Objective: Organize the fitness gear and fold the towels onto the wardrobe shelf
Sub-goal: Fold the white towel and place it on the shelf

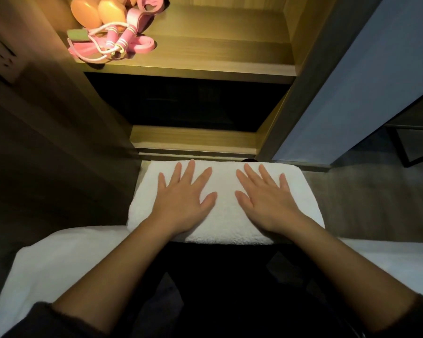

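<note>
A folded white towel [226, 208] lies in front of me, below the wardrobe's opening. My left hand [183, 196] rests flat on its left half with fingers spread. My right hand [266, 198] lies flat on its right half, fingers also straight. Up on the lit wooden wardrobe shelf [205, 52], at its left end, sit orange dumbbells [98, 11], a pink skipping rope [115, 39] and a pink resistance band [142, 46] in a loose pile.
More white cloth [54, 259] spreads at the lower left and lower right [396, 257]. A dark lower compartment [188, 101] opens under the shelf. A blue-grey wardrobe door [366, 81] stands open on the right. A wall socket [0, 54] is at far left.
</note>
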### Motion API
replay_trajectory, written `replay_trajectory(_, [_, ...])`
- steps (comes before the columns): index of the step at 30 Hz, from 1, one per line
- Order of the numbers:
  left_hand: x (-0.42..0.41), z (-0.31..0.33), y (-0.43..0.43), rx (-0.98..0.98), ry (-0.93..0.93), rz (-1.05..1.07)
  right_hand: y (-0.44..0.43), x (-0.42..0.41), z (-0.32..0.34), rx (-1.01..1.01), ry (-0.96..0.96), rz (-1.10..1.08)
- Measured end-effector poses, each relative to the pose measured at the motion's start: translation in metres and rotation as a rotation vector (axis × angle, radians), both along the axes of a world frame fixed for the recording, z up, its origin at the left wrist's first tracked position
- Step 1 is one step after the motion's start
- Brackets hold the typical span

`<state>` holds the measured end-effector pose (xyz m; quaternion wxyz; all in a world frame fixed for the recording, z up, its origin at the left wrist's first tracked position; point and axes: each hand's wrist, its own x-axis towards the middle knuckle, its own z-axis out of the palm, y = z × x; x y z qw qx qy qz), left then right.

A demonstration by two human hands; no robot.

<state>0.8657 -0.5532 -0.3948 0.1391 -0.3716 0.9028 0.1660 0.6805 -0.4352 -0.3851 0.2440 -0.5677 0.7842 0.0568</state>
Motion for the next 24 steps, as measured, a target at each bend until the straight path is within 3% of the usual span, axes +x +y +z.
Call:
replay_trajectory(13, [0.024,-0.006,-0.042,0.247,-0.093,0.348,0.016,-0.03,-0.004,0.146,-0.01,-0.31])
replay_trajectory(15, [0.026,0.002,-0.048,0.214,-0.133,0.384,0.013,-0.038,0.003,0.183,0.04,-0.323])
replay_trajectory(19, [-0.001,0.023,-0.034,-0.068,0.08,0.245,-0.017,-0.037,0.019,0.057,0.142,-0.222])
replay_trajectory(22, [-0.035,0.03,-0.005,-0.05,0.208,0.157,-0.038,-0.012,0.02,-0.086,0.059,-0.151])
replay_trajectory(24, [-0.044,0.023,0.012,-0.024,0.151,0.088,-0.044,0.001,0.009,-0.04,0.015,-0.098])
